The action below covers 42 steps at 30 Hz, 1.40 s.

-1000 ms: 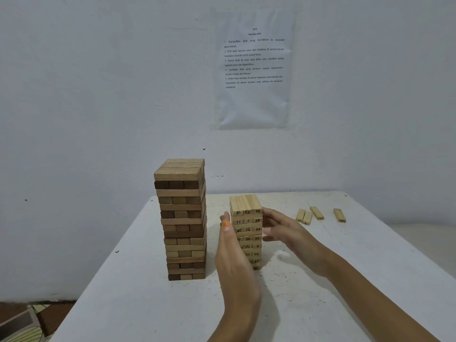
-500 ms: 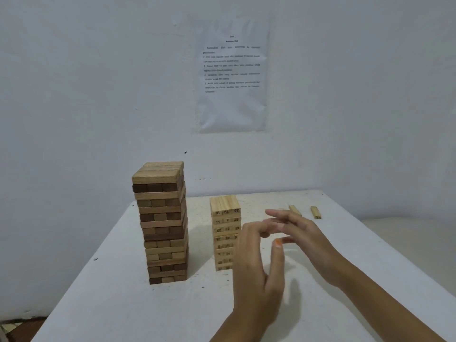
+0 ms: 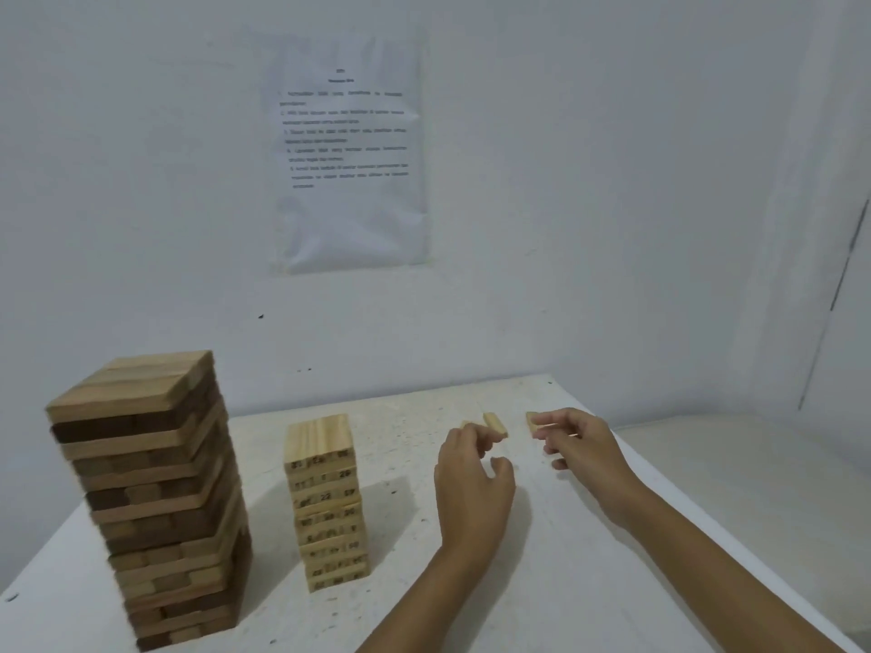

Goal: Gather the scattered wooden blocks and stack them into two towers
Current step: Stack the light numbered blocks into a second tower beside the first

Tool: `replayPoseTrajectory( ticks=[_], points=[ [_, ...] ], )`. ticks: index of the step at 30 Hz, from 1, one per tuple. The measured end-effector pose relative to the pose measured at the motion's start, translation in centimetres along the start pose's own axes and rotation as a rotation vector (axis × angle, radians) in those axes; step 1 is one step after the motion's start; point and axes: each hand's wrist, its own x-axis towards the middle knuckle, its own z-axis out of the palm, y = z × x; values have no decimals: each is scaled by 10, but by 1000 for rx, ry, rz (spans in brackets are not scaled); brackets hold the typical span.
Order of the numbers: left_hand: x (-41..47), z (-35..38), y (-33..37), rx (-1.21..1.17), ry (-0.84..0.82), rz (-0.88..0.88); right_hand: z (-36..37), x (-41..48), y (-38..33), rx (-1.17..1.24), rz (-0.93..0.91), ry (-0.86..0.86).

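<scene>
The head view shows a white table (image 3: 542, 605) filling the lower half of the frame against a white wall. At the lower left stands a tall tower of brown and tan wooden blocks (image 3: 151, 501), its crossed layers slightly uneven. Just right of it, with a gap between them, a shorter tower of pale wooden blocks (image 3: 325, 501) with black numbers on their ends stands upright near the lower centre. Two bare arms reach in from the lower right towards the table's far edge, right of centre. The right hand (image 3: 582, 447) has its fingers (image 3: 554, 419) and thumb closed on the end of a small pale loose block (image 3: 531, 420), pinching it; whether that block rests on the table or is lifted cannot be told. Just left of it a second pale loose block (image 3: 496, 424) lies on the table. The left hand (image 3: 471, 487) is close beside this block, its fingers half curled and its thumb apart below them. A third pale block (image 3: 466, 424) shows partly behind those fingers. The blur hides whether the left hand grips anything. In the upper centre a white printed paper sheet (image 3: 349, 153) hangs on the wall, its text too blurred to read.
</scene>
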Motion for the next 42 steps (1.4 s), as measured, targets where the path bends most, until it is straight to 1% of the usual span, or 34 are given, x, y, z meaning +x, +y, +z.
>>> replayPoseTrajectory(
  ticks=[4, 7, 10, 14, 17, 20, 22, 24, 26, 27, 29, 30, 31, 32, 34, 36, 37, 38, 39, 40, 42],
  points=[
    [30, 19, -19, 132, 38, -17, 1, 37, 12, -187, -7, 59],
    [49, 27, -30, 242, 61, -22, 2, 62, 21, -350, 81, 42],
    [57, 36, -41, 281, 46, -30, 4, 78, 23, -477, 136, 17],
    [57, 43, -53, 450, 28, 30, 13, 82, 24, -753, 67, 6],
    [56, 43, -53, 596, 32, 171, 18, 81, 27, -915, -4, 20],
    [57, 49, -61, 660, 61, 315, 21, 81, 29, -898, -90, 43],
    [59, 51, -65, 678, 48, 326, 25, 81, 33, -827, -171, 46],
    [59, 51, -68, 614, 48, 308, 31, 80, 36, -657, -227, 48],
    [58, 51, -66, 489, 6, 197, 37, 77, 35, -442, -238, 51],
    [56, 50, -66, 437, -3, 165, 40, 75, 33, -377, -235, 48],
    [53, 47, -61, 269, 38, 137, 45, 71, 31, -352, -253, 6],
    [52, 44, -57, 140, 76, 109, 48, 69, 31, -398, -267, -27],
    [52, 42, -56, 36, 94, 80, 51, 67, 32, -503, -274, -52],
    [53, 40, -53, -21, 109, 60, 54, 65, 32, -648, -279, -65],
    [55, 37, -50, -76, 128, 6, 60, 64, 35, -919, -298, -34],
    [56, 35, -48, -192, 156, -95, 64, 65, 37, -1024, -319, 20],
    [56, 35, -48, -173, 173, -137, 65, 66, 38, -1021, -330, 34],
    [56, 34, -45, -147, 187, -148, 64, 68, 39, -987, -338, 39],
    [55, 34, -44, -169, 194, -155, 62, 69, 41, -924, -333, 38],
    [54, 33, -42, -176, 203, -170, 60, 70, 42, -828, -303, 33],
    [51, 32, -36, -173, 210, -193, 53, 69, 40, -555, -214, 43]
  ],
)
